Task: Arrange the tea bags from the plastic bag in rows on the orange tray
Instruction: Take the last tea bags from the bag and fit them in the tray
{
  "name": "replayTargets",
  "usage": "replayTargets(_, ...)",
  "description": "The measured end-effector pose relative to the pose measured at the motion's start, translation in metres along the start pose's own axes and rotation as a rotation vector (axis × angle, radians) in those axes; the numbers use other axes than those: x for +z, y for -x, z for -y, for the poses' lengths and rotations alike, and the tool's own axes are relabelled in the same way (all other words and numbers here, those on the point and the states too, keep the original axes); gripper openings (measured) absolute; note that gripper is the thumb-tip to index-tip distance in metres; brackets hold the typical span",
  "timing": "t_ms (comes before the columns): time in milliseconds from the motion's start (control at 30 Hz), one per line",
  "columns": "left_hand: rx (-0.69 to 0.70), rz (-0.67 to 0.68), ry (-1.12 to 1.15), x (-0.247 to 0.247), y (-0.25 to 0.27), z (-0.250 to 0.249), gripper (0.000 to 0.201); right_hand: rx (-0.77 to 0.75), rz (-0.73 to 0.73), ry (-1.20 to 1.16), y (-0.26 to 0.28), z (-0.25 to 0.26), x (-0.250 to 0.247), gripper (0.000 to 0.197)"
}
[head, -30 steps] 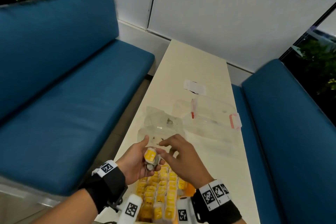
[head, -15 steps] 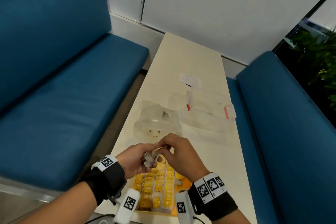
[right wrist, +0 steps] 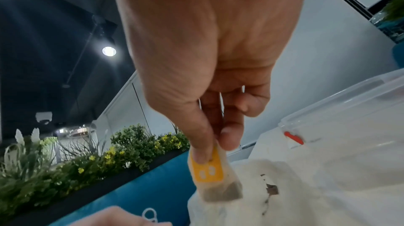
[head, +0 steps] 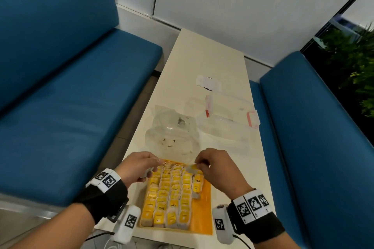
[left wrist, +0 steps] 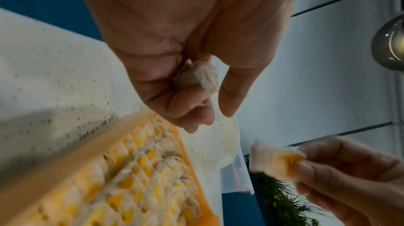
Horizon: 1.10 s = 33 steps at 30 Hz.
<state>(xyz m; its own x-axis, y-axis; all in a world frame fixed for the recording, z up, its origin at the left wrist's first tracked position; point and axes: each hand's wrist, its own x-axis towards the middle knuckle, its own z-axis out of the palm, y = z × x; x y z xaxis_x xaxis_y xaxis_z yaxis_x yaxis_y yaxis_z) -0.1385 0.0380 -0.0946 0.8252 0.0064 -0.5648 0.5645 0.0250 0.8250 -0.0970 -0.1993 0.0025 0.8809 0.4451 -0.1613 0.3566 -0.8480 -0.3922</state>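
Tea bag (right wrist: 210, 171) pinched, right hand (head: 217, 170) raised

A café or office lounge booth is suggested: a long pale table (head: 210, 70) is flanked on both sides by blue upholstered benches (head: 66, 95). Beyond its far end white wall panels (head: 242, 6) are seen, with planter greenery (right wrist: 65, 169) behind one bench.

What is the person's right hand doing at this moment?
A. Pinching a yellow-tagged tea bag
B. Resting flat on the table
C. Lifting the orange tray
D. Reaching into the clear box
A: the right hand pinches a tea bag by its yellow tag, above the far end of the orange tray.
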Motion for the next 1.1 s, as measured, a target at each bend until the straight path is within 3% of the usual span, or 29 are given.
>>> replayTargets(100,0.055,-0.111,-0.107,-0.008,0.0,0.013,0.024,0.088,0.09,0.06,0.009,-0.017,0.008,0.014)
replayTargets(233,0.083,-0.178,-0.278,-0.009,0.004,0.031,0.028,0.143,0.316,0.126,0.019,-0.028,0.021,0.016)
replayTargets(467,0.081,-0.164,-0.384,-0.006,0.001,0.056,0.028,0.097,0.632,0.219,0.007,-0.029,0.044,0.017)
replayTargets(767,0.078,-0.158,-0.332,-0.008,-0.003,0.064,0.03,0.077,0.469,0.494,-0.01,-0.034,0.078,0.02)
replayTargets(1100,0.07,-0.152,-0.299,-0.008,-0.006,0.068,0.03,0.164,0.418,0.53,-0.022,-0.025,0.08,0.013)
